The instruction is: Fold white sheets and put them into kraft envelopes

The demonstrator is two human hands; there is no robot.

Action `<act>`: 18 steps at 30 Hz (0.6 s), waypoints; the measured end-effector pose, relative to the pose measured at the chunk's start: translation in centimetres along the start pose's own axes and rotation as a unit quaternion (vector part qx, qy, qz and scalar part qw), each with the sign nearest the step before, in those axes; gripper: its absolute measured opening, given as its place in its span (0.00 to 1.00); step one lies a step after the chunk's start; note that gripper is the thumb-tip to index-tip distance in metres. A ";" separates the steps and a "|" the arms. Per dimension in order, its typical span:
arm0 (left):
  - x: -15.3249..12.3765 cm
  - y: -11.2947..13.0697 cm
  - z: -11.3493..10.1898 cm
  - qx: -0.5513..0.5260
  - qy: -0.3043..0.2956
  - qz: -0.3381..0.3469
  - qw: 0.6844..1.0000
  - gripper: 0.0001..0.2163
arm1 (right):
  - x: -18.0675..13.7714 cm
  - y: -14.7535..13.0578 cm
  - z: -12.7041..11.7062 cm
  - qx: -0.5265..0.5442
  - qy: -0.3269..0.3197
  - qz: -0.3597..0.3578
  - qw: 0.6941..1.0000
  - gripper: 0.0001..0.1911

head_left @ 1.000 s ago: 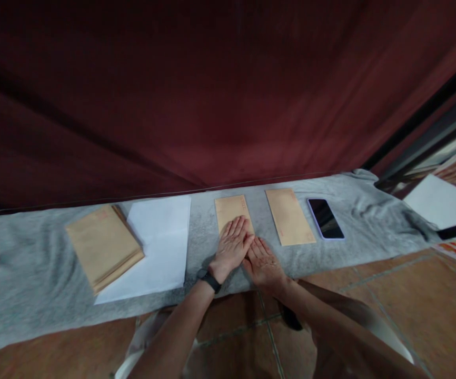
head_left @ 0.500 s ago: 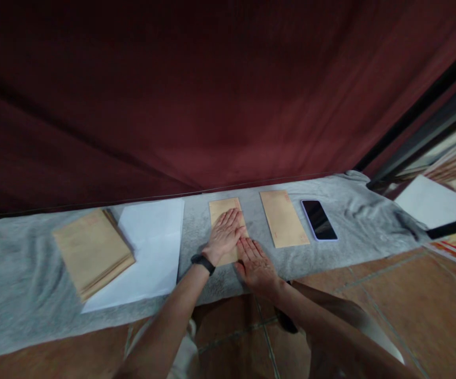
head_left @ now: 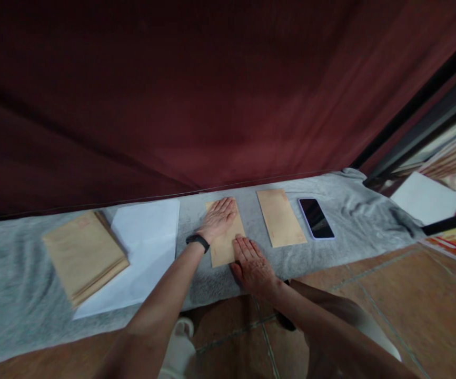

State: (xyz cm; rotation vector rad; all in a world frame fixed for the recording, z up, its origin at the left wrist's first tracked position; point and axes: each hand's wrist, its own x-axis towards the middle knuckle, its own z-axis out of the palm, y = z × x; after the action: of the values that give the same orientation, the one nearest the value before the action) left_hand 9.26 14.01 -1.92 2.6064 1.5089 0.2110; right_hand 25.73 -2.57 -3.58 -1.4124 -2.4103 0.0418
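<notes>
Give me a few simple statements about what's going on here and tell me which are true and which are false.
1. The left hand lies flat on a brown envelope. True.
2. The right hand is gripping a phone. False: the right hand lies palm down at that envelope's right edge.
3. A dark wristband circles the left wrist. True.
4. The phone lies left of both single envelopes. False: the phone lies to their right, screen up.
5. The envelope stack partly covers the white paper. True.
</notes>
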 end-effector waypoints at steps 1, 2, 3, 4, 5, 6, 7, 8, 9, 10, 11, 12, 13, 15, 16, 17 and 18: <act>0.0 0.1 0.1 -0.001 0.003 0.002 1.000 0.28 | 0.0 0.0 0.0 0.000 -0.001 0.001 1.000 0.33; 0.0 0.1 0.2 -0.001 0.005 0.004 1.000 0.28 | 0.0 0.0 0.1 0.000 -0.001 0.002 1.000 0.34; 0.0 0.1 0.2 -0.001 0.007 0.007 1.000 0.28 | 0.0 0.0 0.1 -0.001 0.000 0.001 1.000 0.34; -0.1 0.2 0.3 -0.001 0.009 0.011 1.000 0.28 | -0.1 0.0 0.2 -0.002 0.000 -0.001 1.000 0.35; -0.2 0.2 0.3 -0.001 0.011 0.015 1.000 0.28 | -0.1 0.0 0.2 -0.003 0.001 -0.003 1.000 0.35; -0.3 0.3 0.4 -0.001 0.012 0.019 1.000 0.28 | -0.1 0.0 0.2 -0.004 0.002 -0.004 1.000 0.35; -0.5 0.4 0.4 -0.002 0.011 0.022 1.000 0.28 | -0.1 0.1 0.2 -0.004 0.003 -0.005 1.000 0.35; -0.7 0.5 0.5 -0.002 0.010 0.024 1.000 0.28 | -0.1 0.1 0.2 -0.005 0.003 -0.005 1.000 0.34; -0.8 0.6 0.5 -0.002 0.009 0.026 1.000 0.28 | -0.1 0.1 0.2 -0.004 0.004 -0.005 1.000 0.34; -1.1 0.7 0.5 -0.003 0.007 0.028 1.000 0.28 | -0.1 0.1 0.2 -0.004 0.003 -0.006 1.000 0.34; -1.3 0.8 0.5 -0.004 0.005 0.030 1.000 0.28 | -0.1 0.1 0.1 -0.003 0.003 -0.006 1.000 0.33; -1.5 1.0 0.5 -0.006 0.003 0.032 0.999 0.28 | -0.1 0.1 0.1 -0.003 0.002 -0.007 1.000 0.33; -1.7 1.2 0.5 -0.008 0.001 0.034 0.999 0.28 | -0.1 0.1 0.1 -0.003 0.002 -0.006 1.000 0.33; -2.2 1.5 0.5 -0.011 -0.003 0.041 0.999 0.27 | 0.0 0.1 0.1 -0.005 0.003 -0.007 1.000 0.33; -2.5 1.7 0.5 -0.012 -0.006 0.045 0.999 0.27 | 0.0 0.1 0.1 -0.006 0.003 -0.007 1.000 0.32; -2.7 1.9 0.5 -0.011 -0.008 0.049 0.999 0.27 | 0.0 0.1 0.1 -0.007 0.003 -0.007 1.000 0.32; -3.0 2.0 0.5 -0.010 -0.010 0.053 0.999 0.27 | 0.0 0.1 0.1 -0.008 0.003 -0.007 1.000 0.32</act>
State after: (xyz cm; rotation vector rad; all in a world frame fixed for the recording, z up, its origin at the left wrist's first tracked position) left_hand 9.58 10.39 -2.27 2.6658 1.3575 0.2095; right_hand 25.77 -2.46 -3.73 -1.3989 -2.4205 0.0142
